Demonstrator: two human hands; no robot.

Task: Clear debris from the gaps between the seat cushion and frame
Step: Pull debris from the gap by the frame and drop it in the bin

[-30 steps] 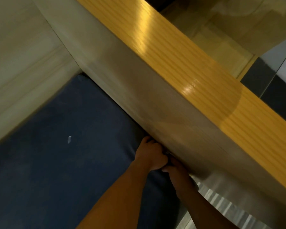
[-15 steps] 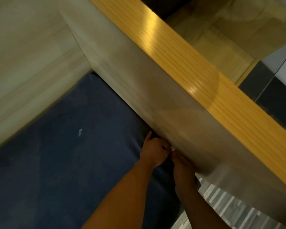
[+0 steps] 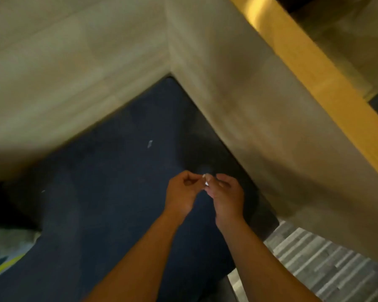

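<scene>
both hands hover above the navy seat cushion (image 3: 109, 192), the left hand (image 3: 181, 192) curled nearly closed and the right hand (image 3: 226, 194) pinching a small white scrap of debris (image 3: 205, 179) at its fingertips, the left fingertips just beside it. the pale wooden frame (image 3: 260, 127) runs past them at 3 o'clock. another white fleck (image 3: 150, 144) lies on the cushion at 11 o'clock from the hands.

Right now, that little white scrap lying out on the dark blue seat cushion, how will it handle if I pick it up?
The little white scrap looks thin and tiny, so probably very light and floppy. Lying flat on the dark blue seat cushion, it likely needs a fingertip pinch.
</scene>
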